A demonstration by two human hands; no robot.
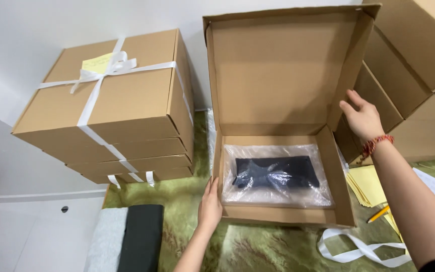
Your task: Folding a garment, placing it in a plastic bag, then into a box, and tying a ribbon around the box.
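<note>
An open cardboard box (283, 216) lies on a green patterned surface, its lid (278, 70) standing upright. Inside lies a clear plastic bag (278, 194) with a dark folded item (277, 172) in it. My left hand (210, 205) rests flat against the box's left front corner, fingers together, holding nothing. My right hand (362, 119) touches the right side flap of the raised lid with fingers apart. A red beaded bracelet (376, 144) circles the right wrist.
A stack of shut cardboard boxes tied with white ribbon (112, 100) stands at left, a yellow note (98, 61) on top. More boxes (414, 75) are piled at right. Yellow paper sheets (368, 184), a pencil (378, 214) and loose white ribbon (358, 249) lie at right front. Folded grey and black cloth (129, 239) lies at the lower left.
</note>
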